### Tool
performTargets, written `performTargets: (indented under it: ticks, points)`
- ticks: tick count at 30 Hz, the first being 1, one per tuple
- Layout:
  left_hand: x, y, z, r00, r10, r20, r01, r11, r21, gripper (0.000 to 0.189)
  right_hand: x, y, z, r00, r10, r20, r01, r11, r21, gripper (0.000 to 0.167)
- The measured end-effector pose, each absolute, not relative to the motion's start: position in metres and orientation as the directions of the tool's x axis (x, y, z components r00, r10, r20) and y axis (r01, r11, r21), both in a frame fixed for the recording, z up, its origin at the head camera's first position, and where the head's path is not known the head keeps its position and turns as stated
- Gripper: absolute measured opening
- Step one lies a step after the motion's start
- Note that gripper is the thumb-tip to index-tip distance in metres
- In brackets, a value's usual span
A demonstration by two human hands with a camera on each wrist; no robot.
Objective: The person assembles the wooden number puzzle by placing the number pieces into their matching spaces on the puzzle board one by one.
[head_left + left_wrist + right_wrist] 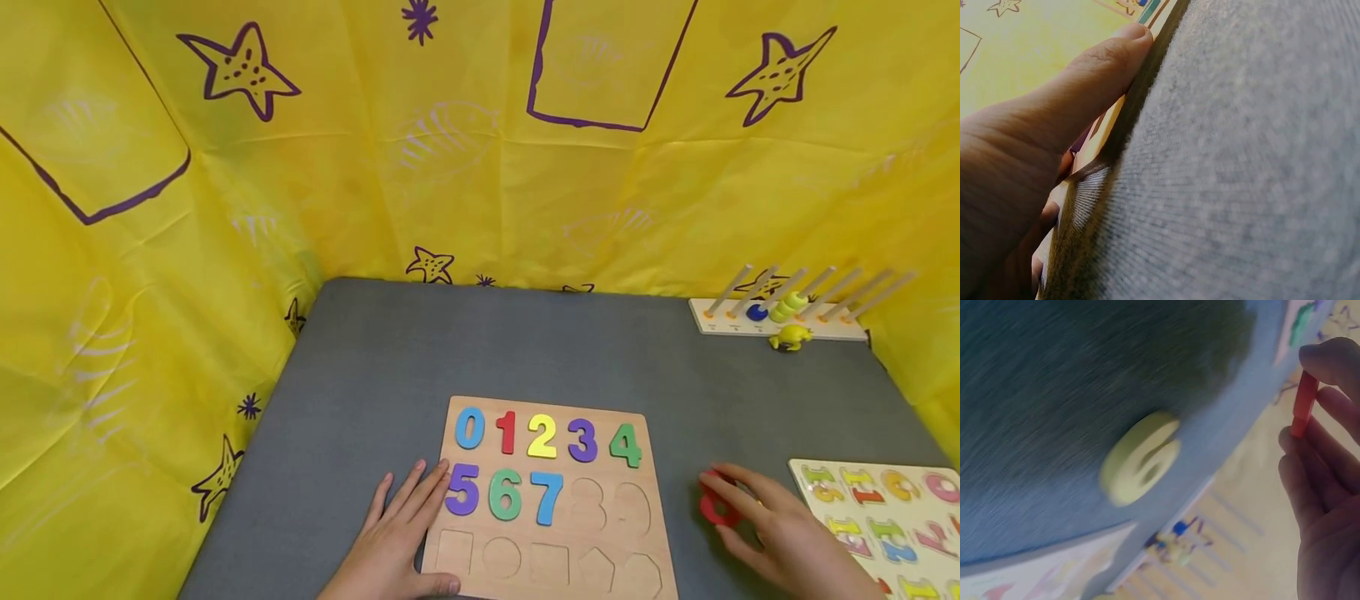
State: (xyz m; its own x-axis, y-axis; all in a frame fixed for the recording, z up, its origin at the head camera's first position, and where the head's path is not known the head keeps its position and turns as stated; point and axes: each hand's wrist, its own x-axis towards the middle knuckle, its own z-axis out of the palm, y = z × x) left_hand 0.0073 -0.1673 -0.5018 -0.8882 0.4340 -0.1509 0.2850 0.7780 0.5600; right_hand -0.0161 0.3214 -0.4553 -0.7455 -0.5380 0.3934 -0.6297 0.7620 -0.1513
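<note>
Pinching a red number piece [708, 504] in the right hand [780, 529], off to the right of the wooden number board [577, 536]. Seen from the head, has a round hole but is too covered to read. Seen from the right wrist, looks thin and flat along the side, caught between thumb and fingertips. Can spot a chunky yellow 6 or 9 [1122, 481] only there, lying on the grey table [420, 350]. Touching the board's edge with the left hand [397, 533], straight-fingered and a bit spread; from the left wrist, lays the thumb there too.
</note>
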Motion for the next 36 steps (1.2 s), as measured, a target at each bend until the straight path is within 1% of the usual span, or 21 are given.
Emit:
performTargets:
  ticks: [4,8,11,13,18,19,22,23,30,36]
  points:
    - [0.007,-0.167,-0.502,-0.893,0.437,-0.106,0.315,0.776,0.547,0.127,-0.023,0.301,-0.450,-0.711,-0.554,0.433,-0.660,0.738,-0.139,0.063]
    - [0.007,-0.166,-0.503,-0.897,0.437,-0.069,0.340,0.780,0.526,0.126,-0.031,0.279,-0.451,-0.678,-0.581,0.451,-0.700,0.696,-0.156,0.059]
    - [0.006,-0.166,-0.503,-0.898,0.439,-0.041,0.360,0.784,0.506,0.126,-0.035,0.263,-0.453,-0.678,-0.601,0.422,-0.711,0.683,-0.169,0.060]
    - [0.006,-0.166,-0.504,-0.898,0.440,-0.029,0.369,0.786,0.496,0.126,-0.035,0.252,-0.455,-0.687,-0.618,0.381,-0.711,0.680,-0.179,0.060]
    - [0.005,-0.166,-0.503,-0.895,0.446,-0.025,0.377,0.783,0.495,0.125,-0.035,0.231,-0.457,-0.678,-0.672,0.298,-0.733,0.648,-0.208,0.047]
    - [0.005,-0.166,-0.503,-0.894,0.448,-0.029,0.376,0.782,0.496,0.125,-0.035,0.227,-0.458,-0.672,-0.680,0.294,-0.739,0.640,-0.211,0.047]
    - [0.006,-0.166,-0.503,-0.892,0.450,-0.028,0.378,0.780,0.498,0.125,-0.034,0.217,-0.459,-0.671,-0.688,0.278,-0.741,0.638,-0.210,0.059]
    - [0.006,-0.167,-0.503,-0.892,0.451,-0.027,0.379,0.780,0.499,0.125,-0.033,0.214,-0.459,-0.673,-0.687,0.273,-0.739,0.640,-0.212,0.060]
    - [0.008,-0.167,-0.505,-0.892,0.451,-0.028,0.376,0.776,0.507,0.125,-0.032,0.204,-0.464,-0.683,-0.699,0.212,-0.730,0.647,-0.220,0.053]
    - [0.010,-0.168,-0.505,-0.898,0.439,-0.032,0.367,0.785,0.500,0.124,-0.032,0.202,-0.469,-0.680,-0.704,0.205,-0.733,0.643,-0.223,0.050]
